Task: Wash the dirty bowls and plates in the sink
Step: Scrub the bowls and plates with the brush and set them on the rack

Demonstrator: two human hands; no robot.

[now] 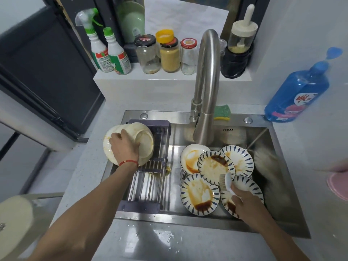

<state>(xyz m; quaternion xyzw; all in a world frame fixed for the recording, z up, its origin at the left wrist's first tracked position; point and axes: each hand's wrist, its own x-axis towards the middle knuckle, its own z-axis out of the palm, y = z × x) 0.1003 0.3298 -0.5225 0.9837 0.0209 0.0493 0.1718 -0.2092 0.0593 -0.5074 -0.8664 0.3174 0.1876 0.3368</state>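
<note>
Five sauce-smeared plates (pixel 215 167) with blue-striped rims lie overlapping in the steel sink (pixel 271 147), under the curved faucet (pixel 207 87). The right hand (pixel 244 202) hovers over the nearest ones, fingers curled round the handle of a white dish brush (pixel 227 180). The left hand (pixel 123 147) grips a tilted stack of cream bowls (pixel 131 142) at the far end of the drying rack (pixel 150 178) spanning the sink's left side. A blue soap bottle (pixel 297 95) stands on the table to the right.

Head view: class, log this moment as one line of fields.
left hand: holds stacked bowls over rack | right hand: grip on brush | plates: dirty, in sink | tap: no water visible
</note>
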